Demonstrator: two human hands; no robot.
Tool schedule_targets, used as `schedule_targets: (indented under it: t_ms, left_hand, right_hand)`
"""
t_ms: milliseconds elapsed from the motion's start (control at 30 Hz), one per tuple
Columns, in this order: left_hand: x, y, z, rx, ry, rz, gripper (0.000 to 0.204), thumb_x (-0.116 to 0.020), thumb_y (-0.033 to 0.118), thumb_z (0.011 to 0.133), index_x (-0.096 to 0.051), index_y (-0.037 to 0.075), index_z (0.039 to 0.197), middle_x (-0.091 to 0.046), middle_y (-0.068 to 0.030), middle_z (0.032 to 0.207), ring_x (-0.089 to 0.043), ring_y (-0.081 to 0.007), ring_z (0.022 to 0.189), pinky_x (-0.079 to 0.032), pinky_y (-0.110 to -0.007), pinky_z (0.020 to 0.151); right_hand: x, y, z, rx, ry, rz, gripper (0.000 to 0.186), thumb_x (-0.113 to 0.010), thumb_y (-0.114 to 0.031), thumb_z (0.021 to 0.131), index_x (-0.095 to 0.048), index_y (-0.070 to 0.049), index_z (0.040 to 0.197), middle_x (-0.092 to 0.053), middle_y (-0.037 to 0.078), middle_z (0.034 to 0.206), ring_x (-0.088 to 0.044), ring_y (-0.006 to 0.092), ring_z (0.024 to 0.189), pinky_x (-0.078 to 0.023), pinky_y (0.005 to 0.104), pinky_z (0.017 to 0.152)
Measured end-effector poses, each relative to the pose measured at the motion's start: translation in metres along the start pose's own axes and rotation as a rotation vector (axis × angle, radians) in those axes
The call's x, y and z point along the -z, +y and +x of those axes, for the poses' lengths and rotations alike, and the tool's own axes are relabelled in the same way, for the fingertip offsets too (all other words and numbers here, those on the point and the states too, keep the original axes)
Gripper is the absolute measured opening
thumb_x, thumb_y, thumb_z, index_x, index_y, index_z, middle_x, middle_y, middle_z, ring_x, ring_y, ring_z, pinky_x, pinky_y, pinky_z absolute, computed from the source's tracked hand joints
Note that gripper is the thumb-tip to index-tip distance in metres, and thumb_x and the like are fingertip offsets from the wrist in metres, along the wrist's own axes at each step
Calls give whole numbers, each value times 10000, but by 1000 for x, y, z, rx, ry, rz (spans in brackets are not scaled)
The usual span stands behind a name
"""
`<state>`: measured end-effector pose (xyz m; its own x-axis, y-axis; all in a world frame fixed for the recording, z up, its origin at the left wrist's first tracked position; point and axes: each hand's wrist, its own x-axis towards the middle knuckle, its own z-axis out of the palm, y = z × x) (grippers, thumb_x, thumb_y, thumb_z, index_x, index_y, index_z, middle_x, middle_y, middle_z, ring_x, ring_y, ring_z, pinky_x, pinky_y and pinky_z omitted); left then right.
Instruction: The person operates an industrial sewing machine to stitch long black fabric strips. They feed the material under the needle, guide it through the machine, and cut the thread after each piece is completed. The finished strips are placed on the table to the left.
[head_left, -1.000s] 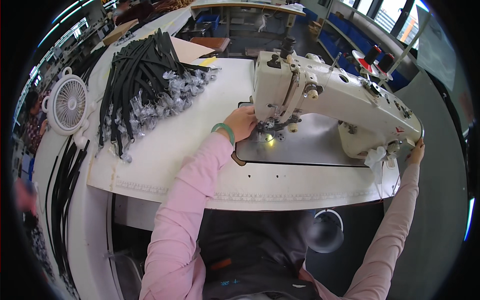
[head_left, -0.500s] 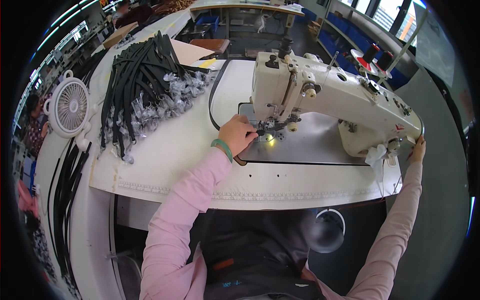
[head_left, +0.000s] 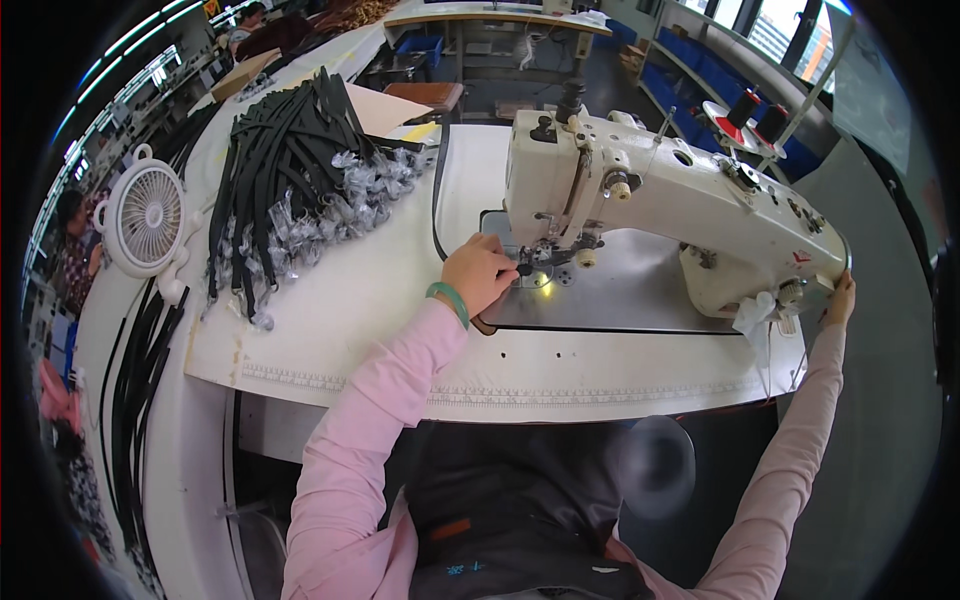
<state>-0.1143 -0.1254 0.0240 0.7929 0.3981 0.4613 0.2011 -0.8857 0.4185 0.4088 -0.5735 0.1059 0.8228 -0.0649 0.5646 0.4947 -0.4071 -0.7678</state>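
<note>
Head view: the left hand [head_left: 478, 275] is at the needle area of the sewing machine [head_left: 680, 170], with its grip pinched on the end of a black strap [head_left: 435, 205]. From the fingers, the strap curves away across the white tabletop [head_left: 600, 375] toward its far side. The pinch is close to the needle, presumably to keep the strap end steady there; the loose length lies to the left, apparently to leave the metal plate [head_left: 635, 285] free for the work.

The right hand [head_left: 843, 298] touches the far right end of the sewing machine, likely to control it by hand. Whether this grip is closed cannot be told, as the machine's edge hides part of the fingers.

A pile of black straps [head_left: 285, 140] with plastic-wrapped ends lies left of the machine (within easy reach, I judge). Farther left stands a white fan [head_left: 150, 217], angled toward the seat.
</note>
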Motion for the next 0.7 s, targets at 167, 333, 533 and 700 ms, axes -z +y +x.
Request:
schedule_targets:
  t_ms: [167, 333, 533, 700]
  left_hand:
    - [2, -8, -6, -8, 23, 31, 89, -660, 198, 700, -692, 133, 750, -540, -24, 774, -519, -214, 807, -458, -335, 687]
    - [1, -7, -1, -33, 20, 6, 99, -669, 202, 700, -696, 132, 765, -544, -24, 762, -522, -209, 790, -458, -325, 674]
    - [1, -10, -1, -21, 18, 2, 104, -668, 207, 694, -697, 131, 759, -549, -27, 763, -521, -214, 796, -459, -327, 682]
    - [5, -10, -4, 0, 15, 24, 101, -659, 208, 695, -697, 132, 750, -552, -28, 766, -520, -219, 804, -459, -331, 691]
  right_hand:
    - [-29, -15, -44, -149, 16, 133, 331, -436, -390, 909, -527, -78, 973, -491, -15, 740, -392, 81, 597, -338, 230, 491]
    - [-14, -13, -40, -122, 16, 248, 300, -428, -361, 918, -503, -85, 1008, -520, 5, 822, -459, 89, 688, -393, 231, 538]
    - [-38, -10, -79, -238, 15, 692, 331, -398, -364, 929, -470, -84, 1089, -541, 47, 971, -539, 150, 870, -462, 264, 673]
    - [-30, -43, -80, -377, -93, 592, 416, -403, -397, 920, -457, -47, 1139, -550, 63, 984, -538, 162, 874, -450, 277, 709]
